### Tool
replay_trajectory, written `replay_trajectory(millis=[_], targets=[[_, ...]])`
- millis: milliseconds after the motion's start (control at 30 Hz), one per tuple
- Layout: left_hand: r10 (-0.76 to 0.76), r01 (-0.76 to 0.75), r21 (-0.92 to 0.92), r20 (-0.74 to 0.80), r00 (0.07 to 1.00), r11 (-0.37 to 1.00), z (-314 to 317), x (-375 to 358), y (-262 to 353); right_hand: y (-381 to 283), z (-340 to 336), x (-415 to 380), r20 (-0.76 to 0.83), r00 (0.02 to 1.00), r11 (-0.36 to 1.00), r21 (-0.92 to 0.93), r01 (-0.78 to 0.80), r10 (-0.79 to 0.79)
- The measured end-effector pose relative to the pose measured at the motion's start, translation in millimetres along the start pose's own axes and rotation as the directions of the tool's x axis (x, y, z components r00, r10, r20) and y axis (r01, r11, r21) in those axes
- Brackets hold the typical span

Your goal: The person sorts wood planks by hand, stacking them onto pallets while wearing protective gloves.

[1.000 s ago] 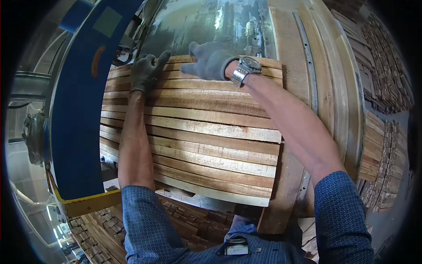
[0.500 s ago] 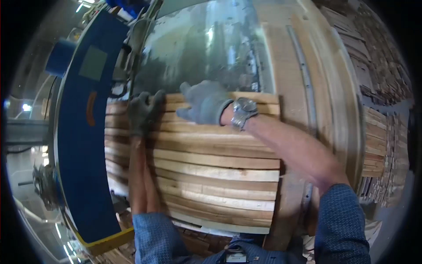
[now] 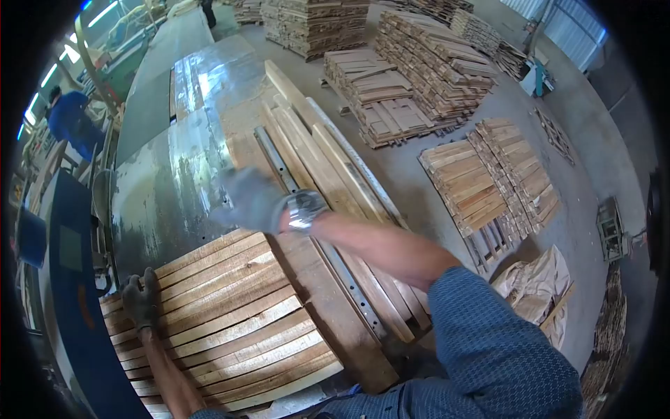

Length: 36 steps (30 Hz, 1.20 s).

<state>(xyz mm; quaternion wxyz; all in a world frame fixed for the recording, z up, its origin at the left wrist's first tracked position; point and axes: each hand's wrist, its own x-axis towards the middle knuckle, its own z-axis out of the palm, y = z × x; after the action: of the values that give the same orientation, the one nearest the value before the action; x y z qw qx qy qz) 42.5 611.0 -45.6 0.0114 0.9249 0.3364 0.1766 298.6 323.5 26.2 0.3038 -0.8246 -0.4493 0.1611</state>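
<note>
A row of narrow wooden strips (image 3: 237,307) lies side by side on the machine table at the lower left. My left hand (image 3: 142,300), in a grey glove, rests on the strips near their left end, with finger and thumb apart. Over the far right corner of the row and the metal tabletop (image 3: 150,202) is my right hand (image 3: 252,200), gloved and blurred by motion. Its thumb and fingers stick out apart, and nothing shows between them. A metal watch (image 3: 306,209) is on the right wrist.
A blue machine panel (image 3: 70,279) stands close on the left. Along the right run a drilled metal rail (image 3: 342,279) and long wooden rails (image 3: 335,160). Stacked boards (image 3: 433,70) and a lower wood pile (image 3: 488,174) stand on the floor. A person in blue (image 3: 73,122) is at far left.
The view has swung to the right and up, bringing the floor stacks into sight. My right hand has come off the strips toward the right; my left stays on them.
</note>
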Motion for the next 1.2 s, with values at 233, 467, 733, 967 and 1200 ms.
replay_trajectory(millis=[233, 467, 733, 967, 1200], targets=[[0.367, -0.355, -0.256, -0.001, 0.930, 0.899, 84.4, 5.4, 89.6, 123.2, -59.6, -159.3, -0.662, 0.748, 0.983, -0.161, -0.092, -0.039], [0.746, -0.570, -0.615, 0.044, 0.664, 0.544, 168.0, -42.1, 347.5, 202.8, -43.4, -408.4, -0.746, 0.519, 0.884, 0.201, -0.422, 0.418], [0.924, -0.595, -0.721, 0.174, 0.341, 0.355, 202.3, -151.6, 518.5, 335.9, 54.1, -717.1, -0.331, -0.292, 0.194, 0.891, -0.411, 0.897], [0.963, -0.599, -0.764, 0.265, 0.049, 0.240, 241.1, -284.4, 735.4, 410.9, 169.5, -977.6, 0.044, -0.818, -0.305, 0.938, -0.163, 0.573], [0.904, -0.517, -0.839, 0.340, -0.259, 0.168, 359.7, -487.2, 888.7, 443.2, 278.3, -1181.4, 0.168, -0.945, -0.371, 0.927, 0.054, 0.282]])
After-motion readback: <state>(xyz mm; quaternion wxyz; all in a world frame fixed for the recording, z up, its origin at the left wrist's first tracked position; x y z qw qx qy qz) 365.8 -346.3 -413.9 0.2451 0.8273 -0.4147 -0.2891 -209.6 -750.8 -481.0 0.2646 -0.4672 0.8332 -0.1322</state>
